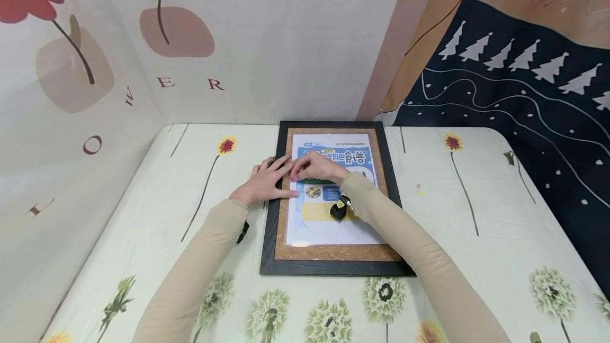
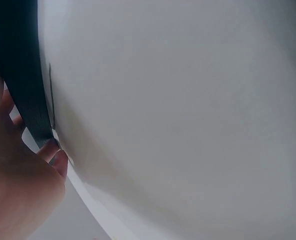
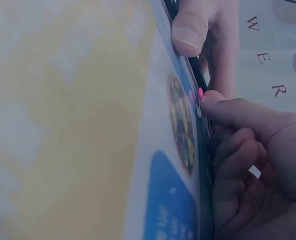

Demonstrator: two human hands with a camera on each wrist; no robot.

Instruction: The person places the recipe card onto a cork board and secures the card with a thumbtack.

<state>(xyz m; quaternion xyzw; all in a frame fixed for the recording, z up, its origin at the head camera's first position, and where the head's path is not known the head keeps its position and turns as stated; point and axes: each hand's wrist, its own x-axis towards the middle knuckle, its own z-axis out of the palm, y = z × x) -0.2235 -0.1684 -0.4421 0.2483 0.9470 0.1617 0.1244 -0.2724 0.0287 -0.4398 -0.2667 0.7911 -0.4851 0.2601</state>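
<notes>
A glossy printed sheet (image 1: 333, 234) with blue and yellow panels and food pictures lies on a cork board (image 1: 281, 240) with a black frame (image 1: 333, 268). My right hand (image 1: 314, 165) pinches a small pink pushpin (image 3: 201, 93) between thumb and forefinger at the sheet's left edge. Its other fingers are curled under. My left hand (image 1: 267, 181) rests with spread fingers across the frame's left side, its thumb (image 3: 189, 37) on the sheet's edge. In the left wrist view, fingers (image 2: 60, 162) show beside the dark frame.
The board lies on a table with a flower-printed cloth (image 1: 224, 279). A pale printed curtain (image 1: 286, 41) stands behind, and a dark one with white trees (image 1: 514, 89) is at the right. A black wrist camera (image 1: 339, 210) hangs over the sheet.
</notes>
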